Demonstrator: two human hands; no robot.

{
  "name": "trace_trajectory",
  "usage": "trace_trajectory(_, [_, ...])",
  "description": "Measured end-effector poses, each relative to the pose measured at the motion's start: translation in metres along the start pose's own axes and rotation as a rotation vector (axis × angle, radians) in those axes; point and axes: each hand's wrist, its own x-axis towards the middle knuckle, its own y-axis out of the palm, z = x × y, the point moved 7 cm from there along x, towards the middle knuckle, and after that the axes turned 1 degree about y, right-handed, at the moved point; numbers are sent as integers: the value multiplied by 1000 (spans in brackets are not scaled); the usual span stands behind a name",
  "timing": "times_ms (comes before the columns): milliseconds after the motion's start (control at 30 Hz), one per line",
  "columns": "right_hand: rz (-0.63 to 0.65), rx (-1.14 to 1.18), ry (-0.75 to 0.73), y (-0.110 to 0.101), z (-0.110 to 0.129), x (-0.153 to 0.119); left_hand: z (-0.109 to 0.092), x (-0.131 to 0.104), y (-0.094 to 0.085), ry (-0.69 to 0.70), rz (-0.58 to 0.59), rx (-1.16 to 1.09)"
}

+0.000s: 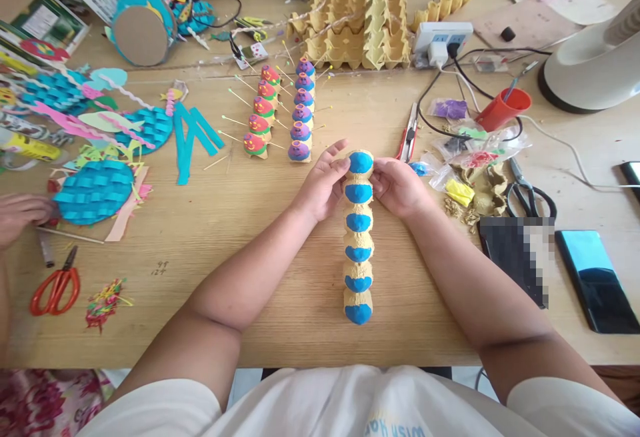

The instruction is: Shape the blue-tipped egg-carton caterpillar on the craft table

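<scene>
Much craft clutter across wooden table (280,304)

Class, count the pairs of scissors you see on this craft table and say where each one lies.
2. The red scissors lie near the table's left edge, below the blue woven disc. The black scissors lie right of the hands, above the dark phone. Clutter may hide others.

Rough cardboard egg-carton strip (359,237) with matt blue caps; smooth wooden table (280,224).
</scene>
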Motion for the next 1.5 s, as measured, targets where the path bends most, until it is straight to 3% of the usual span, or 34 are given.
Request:
trace_trajectory(967, [18,-2,-68,0,-2,-1,-1,0,7,28,38,-17])
trace_trajectory(1200, [-12,-66,-84,3,-3,-3,-2,1,8,72,103,-12])
trace_trajectory(1500, [-2,-23,-65,3,-4,-2,-3,-1,12,35,106,-71])
